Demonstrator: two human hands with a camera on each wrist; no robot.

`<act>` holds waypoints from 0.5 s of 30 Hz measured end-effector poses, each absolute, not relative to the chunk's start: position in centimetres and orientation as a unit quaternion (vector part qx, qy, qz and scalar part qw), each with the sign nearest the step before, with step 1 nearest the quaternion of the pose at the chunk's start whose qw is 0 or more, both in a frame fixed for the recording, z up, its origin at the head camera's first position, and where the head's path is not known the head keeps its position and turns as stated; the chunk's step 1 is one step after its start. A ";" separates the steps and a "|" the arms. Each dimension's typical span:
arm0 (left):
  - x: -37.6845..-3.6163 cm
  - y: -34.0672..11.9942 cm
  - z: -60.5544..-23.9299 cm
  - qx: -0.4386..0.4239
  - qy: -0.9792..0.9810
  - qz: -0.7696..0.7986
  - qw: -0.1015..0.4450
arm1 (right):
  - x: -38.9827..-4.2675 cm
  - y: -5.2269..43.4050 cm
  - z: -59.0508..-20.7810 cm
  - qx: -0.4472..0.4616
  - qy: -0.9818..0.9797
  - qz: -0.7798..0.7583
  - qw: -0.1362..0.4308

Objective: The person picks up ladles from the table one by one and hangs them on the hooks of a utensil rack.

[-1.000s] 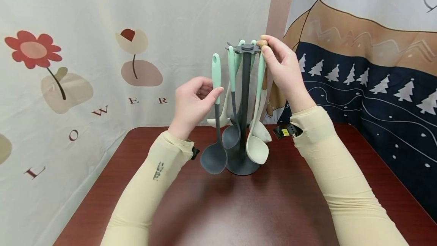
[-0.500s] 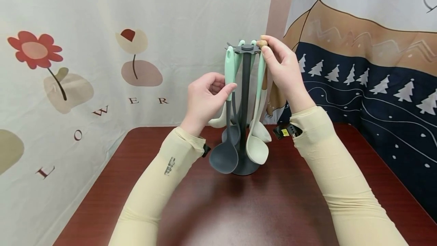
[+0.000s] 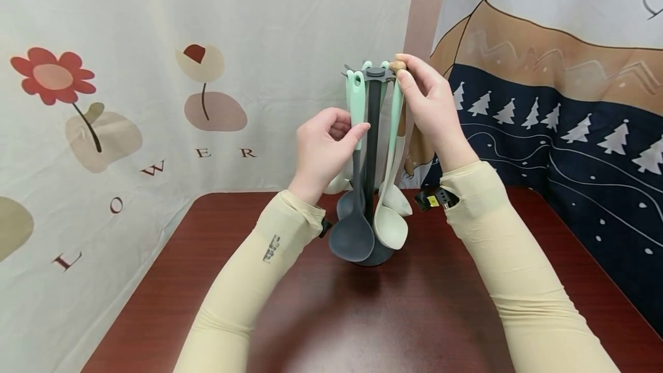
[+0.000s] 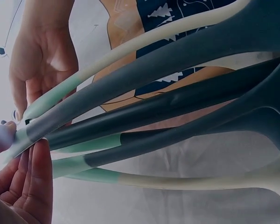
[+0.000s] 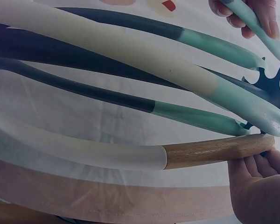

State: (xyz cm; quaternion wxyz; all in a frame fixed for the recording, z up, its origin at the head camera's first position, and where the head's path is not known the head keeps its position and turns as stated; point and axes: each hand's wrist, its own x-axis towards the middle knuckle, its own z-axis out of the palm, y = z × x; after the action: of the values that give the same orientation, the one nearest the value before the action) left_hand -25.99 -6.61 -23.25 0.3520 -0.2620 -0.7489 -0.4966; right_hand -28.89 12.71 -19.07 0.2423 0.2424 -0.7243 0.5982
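Note:
My left hand [image 3: 326, 143] pinches the mint handle of a dark grey ladle [image 3: 352, 239] between thumb and fingers. The ladle is upright in front of the left side of a dark utensil stand [image 3: 376, 72], its handle end near the hooked top. My right hand [image 3: 432, 105] holds the top end of a white utensil with a wooden handle [image 5: 200, 151] at the stand's right side. Close by hangs a cream ladle [image 3: 391, 228] with a mint handle. Another dark grey utensil [image 3: 344, 206] hangs behind the held ladle, partly hidden by it.
The stand's round base [image 3: 380, 255] rests on a reddish-brown table [image 3: 393, 315]. Behind are a pale curtain [image 3: 290, 33] with printed flowers and a dark blue cloth [image 3: 570, 171] with white trees. More mint-handled utensils hang at the back of the stand.
My left hand has moved right with the grey ladle, from beside the stand to in front of its post. My right hand has stayed at the wooden handle's top.

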 end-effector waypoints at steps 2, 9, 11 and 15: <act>-26.0 -6.5 -23.3 -0.260 -0.750 -0.497 0.352 | -28.9 12.7 -19.1 0.242 -0.724 0.600 0.241; -26.0 -6.2 -23.2 -0.257 -0.754 -0.492 0.353 | -28.8 12.7 -19.1 0.241 -0.724 0.599 0.241; -26.0 -6.2 -23.2 -0.257 -0.754 -0.492 0.352 | -28.8 12.7 -19.1 0.242 -0.724 0.599 0.242; -26.1 -6.1 -23.2 -0.253 -0.762 -0.485 0.346 | -28.8 12.7 -19.0 0.243 -0.723 0.599 0.242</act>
State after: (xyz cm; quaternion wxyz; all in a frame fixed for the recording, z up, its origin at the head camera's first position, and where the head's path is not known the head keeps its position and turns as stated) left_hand -26.14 -6.11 -23.21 0.3457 -0.2534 -0.7620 -0.4855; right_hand -28.81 12.66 -19.04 0.2419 0.2426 -0.7234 0.5994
